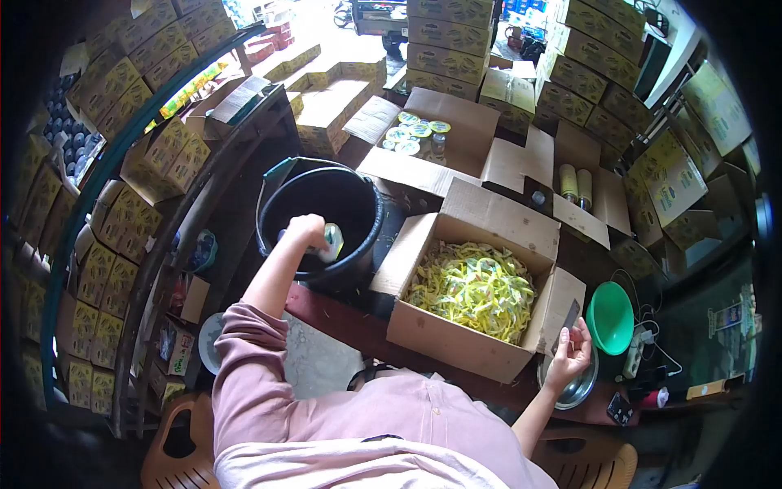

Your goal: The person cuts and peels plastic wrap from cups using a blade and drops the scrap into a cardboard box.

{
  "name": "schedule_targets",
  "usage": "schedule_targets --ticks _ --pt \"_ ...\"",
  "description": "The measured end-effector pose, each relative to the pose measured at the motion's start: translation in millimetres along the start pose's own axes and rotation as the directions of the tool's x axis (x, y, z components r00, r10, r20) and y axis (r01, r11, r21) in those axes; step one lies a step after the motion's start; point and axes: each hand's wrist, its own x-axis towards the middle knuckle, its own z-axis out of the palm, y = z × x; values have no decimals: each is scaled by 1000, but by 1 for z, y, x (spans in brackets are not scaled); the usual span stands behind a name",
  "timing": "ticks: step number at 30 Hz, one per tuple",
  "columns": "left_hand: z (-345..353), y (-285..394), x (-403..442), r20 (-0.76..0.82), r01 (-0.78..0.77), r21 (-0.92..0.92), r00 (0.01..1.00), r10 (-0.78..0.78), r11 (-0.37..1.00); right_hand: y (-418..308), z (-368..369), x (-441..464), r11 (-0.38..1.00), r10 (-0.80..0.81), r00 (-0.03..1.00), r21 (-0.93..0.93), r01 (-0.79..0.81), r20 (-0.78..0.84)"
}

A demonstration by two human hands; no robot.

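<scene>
1. One left hand [306, 233] reaches over the black bucket [319, 179] at the left, its fingers closed around one container [331, 243] with a white and green surface.
2. One right hand [570, 350], at the right, pinches one thin, dark, flat piece [571, 316] between thumb and fingers; what it is made of, I cannot tell.
3. One clear bowl [580, 389] sits below and beside the right hand, and one green basin [610, 318] stands just to the right of it.
4. One open carton [467, 348] stands on the worktop [342, 328] between the hands, filled with a tangled heap of yellow strips [481, 285], too many to count.
5. Farther off are two more open cartons: the far-left carton [415, 173] holds a cluster of lidded containers [410, 130], roughly eight or more, some overlapping; the far-right carton [611, 200] holds two tall cylinders [576, 186], side by side.
6. At the near right lie one dark phone-like object [619, 409] and one white power strip [633, 361] with cables.
</scene>
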Motion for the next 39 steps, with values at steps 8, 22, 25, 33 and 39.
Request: schedule_targets --ticks 8,22,25,33,39 --pt "8 0 -11 188 142 -63 974 -128 988 9 -50 25 998 4 998 59 -1 -63" --pt "11 -3 -5 17 136 -173 991 -135 976 42 -88 30 961 166 976 246 -128 -139" --pt "4 6 -17 92 221 -38 972 -217 975 40 -79 31 954 156 981 276 -120 -114" --pt "10 -1 -18 -27 37 -274 999 -46 961 51 -76 44 933 183 980 326 -151 -72" --pt "8 11 -42 69 176 -234 984 -164 956 59 -72 47 831 321 946 462 -308 54"
